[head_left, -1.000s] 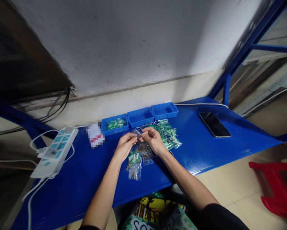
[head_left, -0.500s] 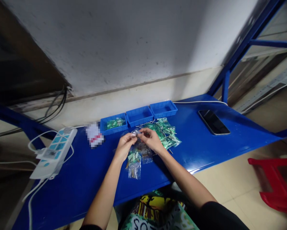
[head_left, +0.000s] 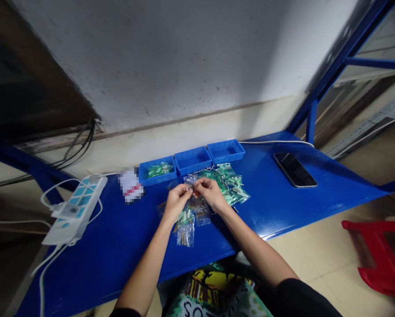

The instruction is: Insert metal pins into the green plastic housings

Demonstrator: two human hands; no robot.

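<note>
My left hand (head_left: 178,199) and my right hand (head_left: 209,192) meet over the table, thumbs and fingertips pinched close together. Between them is a small clear plastic bag (head_left: 190,180), partly hidden by the fingers; what is inside it I cannot make out. Below the hands lie several clear bags, one with green and white pieces (head_left: 185,216) and one with brass-coloured pins (head_left: 184,237). Beside my right hand spreads a pile of bagged green parts (head_left: 232,182). A blue bin behind my left hand holds similar green bags (head_left: 159,170).
Two more blue bins, a middle one (head_left: 193,160) and a right one (head_left: 226,151), line the wall. A phone (head_left: 295,170) lies at right. A power strip (head_left: 75,210) with cables lies at left, near a blurred white packet (head_left: 131,187). A red stool (head_left: 378,255) stands on the floor.
Both hands have drawn slightly down toward me, and the fingertips have come closer together. More of the clear bag shows above the fingers. The bins and pile look unchanged.
</note>
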